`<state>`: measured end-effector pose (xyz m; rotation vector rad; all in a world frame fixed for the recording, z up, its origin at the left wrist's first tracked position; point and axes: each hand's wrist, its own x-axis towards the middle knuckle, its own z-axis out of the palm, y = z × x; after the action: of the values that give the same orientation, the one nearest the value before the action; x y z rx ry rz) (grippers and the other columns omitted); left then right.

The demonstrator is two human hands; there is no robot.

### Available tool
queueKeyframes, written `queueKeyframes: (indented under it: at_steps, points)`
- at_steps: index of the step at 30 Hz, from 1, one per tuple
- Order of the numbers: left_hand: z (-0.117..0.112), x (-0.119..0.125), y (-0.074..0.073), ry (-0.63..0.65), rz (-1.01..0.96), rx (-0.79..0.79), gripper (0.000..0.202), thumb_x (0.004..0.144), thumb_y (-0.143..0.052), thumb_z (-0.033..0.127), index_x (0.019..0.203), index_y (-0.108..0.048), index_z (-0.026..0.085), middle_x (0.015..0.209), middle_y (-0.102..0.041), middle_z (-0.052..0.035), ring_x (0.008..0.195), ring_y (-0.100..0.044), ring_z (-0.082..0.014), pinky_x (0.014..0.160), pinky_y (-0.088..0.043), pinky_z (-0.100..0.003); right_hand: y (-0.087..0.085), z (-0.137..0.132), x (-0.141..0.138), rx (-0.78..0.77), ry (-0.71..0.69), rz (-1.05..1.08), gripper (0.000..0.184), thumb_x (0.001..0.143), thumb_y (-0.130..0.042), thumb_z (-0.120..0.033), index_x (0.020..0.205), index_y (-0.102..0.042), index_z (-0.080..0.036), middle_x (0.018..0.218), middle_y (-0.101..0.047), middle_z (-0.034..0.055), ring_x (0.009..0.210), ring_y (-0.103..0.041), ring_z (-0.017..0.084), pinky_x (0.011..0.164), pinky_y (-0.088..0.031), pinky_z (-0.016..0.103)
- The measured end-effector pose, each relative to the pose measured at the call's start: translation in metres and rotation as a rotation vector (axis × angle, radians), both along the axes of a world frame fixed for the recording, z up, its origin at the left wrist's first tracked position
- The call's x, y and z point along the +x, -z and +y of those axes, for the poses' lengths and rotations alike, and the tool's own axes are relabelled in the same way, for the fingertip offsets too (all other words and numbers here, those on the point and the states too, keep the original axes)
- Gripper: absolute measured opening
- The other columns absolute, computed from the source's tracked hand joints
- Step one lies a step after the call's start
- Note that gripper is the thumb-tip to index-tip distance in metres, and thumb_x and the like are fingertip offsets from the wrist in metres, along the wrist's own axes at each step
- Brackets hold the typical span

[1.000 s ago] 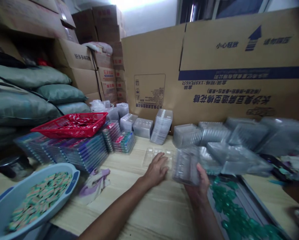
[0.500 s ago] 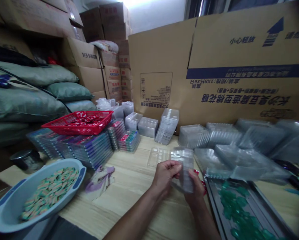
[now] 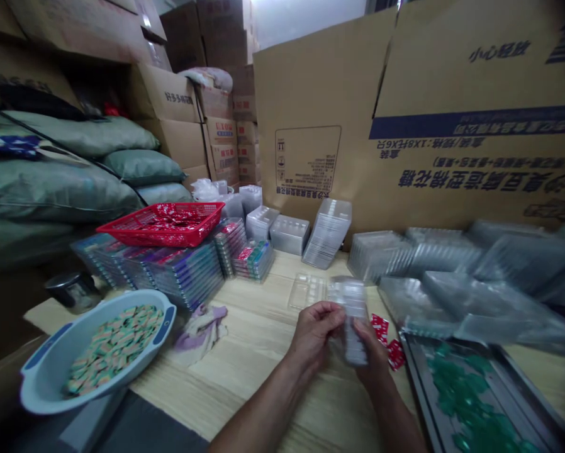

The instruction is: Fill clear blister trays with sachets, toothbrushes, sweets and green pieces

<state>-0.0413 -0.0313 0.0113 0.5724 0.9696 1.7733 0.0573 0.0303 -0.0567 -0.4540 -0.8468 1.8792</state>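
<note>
Both my hands meet over the middle of the wooden table [image 3: 263, 352]. My left hand [image 3: 316, 330] pinches the near edge of a small stack of clear plastic blister trays [image 3: 353, 308]. My right hand [image 3: 372, 349] grips the same stack from below and the right. The stack stands nearly upright between them. One clear tray [image 3: 306, 290] lies flat on the table just beyond my left hand. Small red packets [image 3: 386, 343] lie on the table right of my hands.
A metal tray [image 3: 419, 377] with green pieces sits at the right. Piles of clear trays [image 3: 452, 283] fill the back right. A blue basin [image 3: 51, 371] of coloured pieces stands at left, a red basket [image 3: 164, 223] on stacked packs behind it, a cloth [image 3: 202, 324] between. Cardboard boxes [image 3: 405, 126] wall the back.
My left hand left the flat tray on the table and came to the stack that my right hand lifted from the pile. Both hands now hold it upright.
</note>
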Motion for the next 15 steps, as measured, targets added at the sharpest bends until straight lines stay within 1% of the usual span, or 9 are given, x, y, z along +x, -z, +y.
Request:
queueKeyframes:
  at_steps: [2, 4, 5, 7, 9, 10, 12, 14, 15]
  points:
    - [-0.001, 0.000, 0.001, -0.001, 0.007, -0.025, 0.047, 0.052, -0.095, 0.044, 0.074, -0.069, 0.012, 0.058, -0.053, 0.0035, 0.053, -0.039, -0.0061, 0.055, -0.027, -0.023, -0.004, -0.003, -0.001, 0.014, -0.008, 0.014, 0.030, 0.070, -0.082, -0.035, 0.096, -0.073, -0.022, 0.087, -0.076, 0.0016, 0.077, -0.070, 0.020, 0.071, -0.059, 0.031]
    - [-0.003, 0.001, 0.000, -0.012, 0.070, -0.050, 0.047, 0.057, -0.091, 0.049, 0.076, -0.068, 0.012, 0.058, -0.051, 0.0038, 0.054, -0.038, -0.0070, 0.056, -0.027, -0.023, -0.011, -0.008, -0.004, 0.014, 0.013, 0.023, 0.036, 0.072, -0.080, -0.035, 0.105, -0.073, -0.022, 0.087, -0.076, 0.0010, 0.074, -0.070, 0.018, 0.068, -0.058, 0.028]
    - [-0.004, 0.001, -0.001, -0.033, 0.146, -0.061, 0.045, 0.062, -0.087, 0.050, 0.077, -0.068, 0.013, 0.060, -0.051, 0.0035, 0.055, -0.038, -0.0079, 0.057, -0.028, -0.024, -0.015, -0.011, -0.006, 0.010, 0.023, 0.020, 0.043, 0.072, -0.081, -0.035, 0.112, -0.072, -0.022, 0.087, -0.076, 0.0004, 0.074, -0.070, 0.018, 0.067, -0.057, 0.027]
    - [-0.008, 0.003, -0.003, -0.116, 0.383, -0.079, 0.037, 0.074, -0.077, 0.049, 0.079, -0.066, 0.014, 0.063, -0.052, 0.0023, 0.059, -0.041, -0.0102, 0.059, -0.031, -0.025, -0.023, -0.015, -0.010, 0.014, 0.033, 0.008, 0.059, 0.070, -0.082, -0.034, 0.126, -0.066, -0.024, 0.092, -0.077, -0.0003, 0.076, -0.071, 0.018, 0.067, -0.056, 0.026]
    - [-0.011, 0.003, -0.006, -0.194, 0.617, -0.098, 0.027, 0.083, -0.068, 0.043, 0.078, -0.063, 0.017, 0.067, -0.053, 0.0016, 0.064, -0.044, -0.0120, 0.061, -0.033, -0.025, -0.026, -0.018, -0.014, 0.045, 0.028, 0.000, 0.067, 0.067, -0.083, -0.034, 0.130, -0.064, -0.024, 0.100, -0.077, 0.0004, 0.080, -0.071, 0.019, 0.068, -0.056, 0.026]
    - [-0.013, 0.002, -0.007, -0.202, 0.683, -0.108, 0.025, 0.085, -0.065, 0.040, 0.076, -0.061, 0.017, 0.067, -0.052, 0.0017, 0.065, -0.044, -0.0124, 0.062, -0.033, -0.025, -0.026, -0.018, -0.015, 0.062, 0.019, -0.001, 0.066, 0.066, -0.084, -0.034, 0.129, -0.064, -0.024, 0.103, -0.077, 0.0010, 0.081, -0.071, 0.019, 0.069, -0.056, 0.026]
    - [-0.016, -0.005, -0.009, -0.191, 0.692, -0.122, 0.026, 0.086, -0.061, 0.039, 0.072, -0.055, 0.019, 0.065, -0.050, 0.0026, 0.063, -0.043, -0.0122, 0.061, -0.033, -0.025, -0.022, -0.016, -0.013, 0.071, 0.006, 0.008, 0.054, 0.066, -0.083, -0.035, 0.118, -0.070, -0.023, 0.100, -0.077, 0.0014, 0.079, -0.071, 0.020, 0.067, -0.056, 0.028]
    - [-0.022, -0.018, -0.013, -0.192, 0.591, -0.121, 0.030, 0.085, -0.062, 0.042, 0.069, -0.052, 0.019, 0.061, -0.047, 0.0036, 0.061, -0.042, -0.0114, 0.060, -0.033, -0.024, -0.018, -0.011, -0.007, 0.044, 0.047, 0.031, 0.036, 0.068, -0.081, -0.035, 0.100, -0.073, -0.022, 0.086, -0.076, -0.0007, 0.072, -0.070, 0.018, 0.063, -0.056, 0.028]
    - [-0.027, -0.026, -0.016, -0.193, 0.523, -0.117, 0.033, 0.083, -0.064, 0.045, 0.068, -0.051, 0.019, 0.060, -0.047, 0.0038, 0.059, -0.042, -0.0108, 0.059, -0.032, -0.024, -0.018, -0.008, -0.002, 0.020, 0.092, 0.050, 0.028, 0.069, -0.080, -0.035, 0.093, -0.073, -0.022, 0.080, -0.075, -0.0017, 0.069, -0.069, 0.017, 0.063, -0.056, 0.028]
